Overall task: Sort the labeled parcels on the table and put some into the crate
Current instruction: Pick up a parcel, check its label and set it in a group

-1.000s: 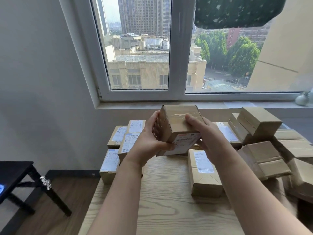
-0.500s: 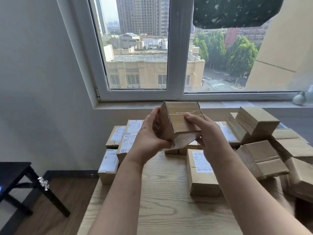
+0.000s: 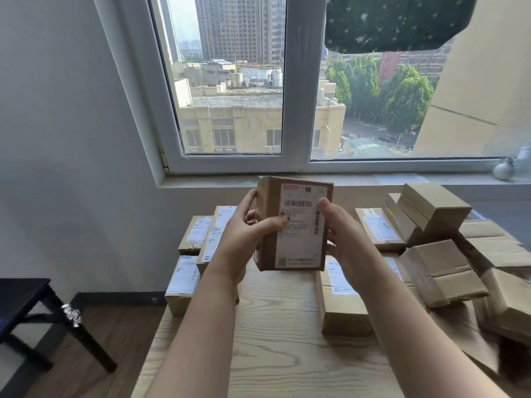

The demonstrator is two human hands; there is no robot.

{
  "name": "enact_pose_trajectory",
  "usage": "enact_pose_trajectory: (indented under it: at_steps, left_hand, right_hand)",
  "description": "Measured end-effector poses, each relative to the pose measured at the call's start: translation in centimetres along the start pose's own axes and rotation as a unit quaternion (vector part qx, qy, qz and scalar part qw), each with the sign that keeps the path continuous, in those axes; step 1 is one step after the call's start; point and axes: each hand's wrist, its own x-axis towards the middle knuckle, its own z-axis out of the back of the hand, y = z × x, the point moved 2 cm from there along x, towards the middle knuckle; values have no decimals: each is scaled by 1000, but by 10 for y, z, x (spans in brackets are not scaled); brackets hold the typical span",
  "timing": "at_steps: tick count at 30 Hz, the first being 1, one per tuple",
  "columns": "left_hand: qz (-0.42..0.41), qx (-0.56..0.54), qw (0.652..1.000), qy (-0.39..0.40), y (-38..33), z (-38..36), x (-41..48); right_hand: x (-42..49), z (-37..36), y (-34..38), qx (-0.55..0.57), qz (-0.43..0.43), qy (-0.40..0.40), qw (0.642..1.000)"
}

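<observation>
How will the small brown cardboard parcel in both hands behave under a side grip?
Probably stiff: the small brown cardboard parcel shows square edges between the left hand and right hand. Likely light: held aloft by its sides alone. Its white label may be slick.

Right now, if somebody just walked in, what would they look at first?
First the parcel held up in the middle, its white label facing us, gripped by the left hand and the right hand. Behind it, the big window shows tall buildings and green trees. Below, more boxes crowd the wooden table: labelled parcels on the left, a jumbled brown pile on the right.
</observation>
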Motion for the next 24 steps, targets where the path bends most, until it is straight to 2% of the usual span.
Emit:
enact_pose_trajectory:
  at_steps: [6,11,13,17,20,22,24]
  left_hand:
    - [29,-68,996,-48,7,-5,2]
    - [45,-48,996,68,13,-15,1]
    - [43,-56,996,59,16,-16,1]
    - [65,-86,994,-10,13,-16,8]
    - [92,-100,990,-33,12,-14,14]
    - [120,-110,986,-43,8,-13,15]
    - [151,-121,979,-56,6,-12,15]
  right_hand:
    - [0,-1,-4,29,-8,-4,1000]
    - [1,1,0,46,-13,-70,996]
    - [1,3,0,29,-16,-53,998]
    - [-3,0,-3,-3,-1,44,999]
    - [-5,-3,-4,-16,23,90,996]
    - [-4,-4,-4,-52,47,95,993]
    - [-1,-4,-7,-92,62,66,992]
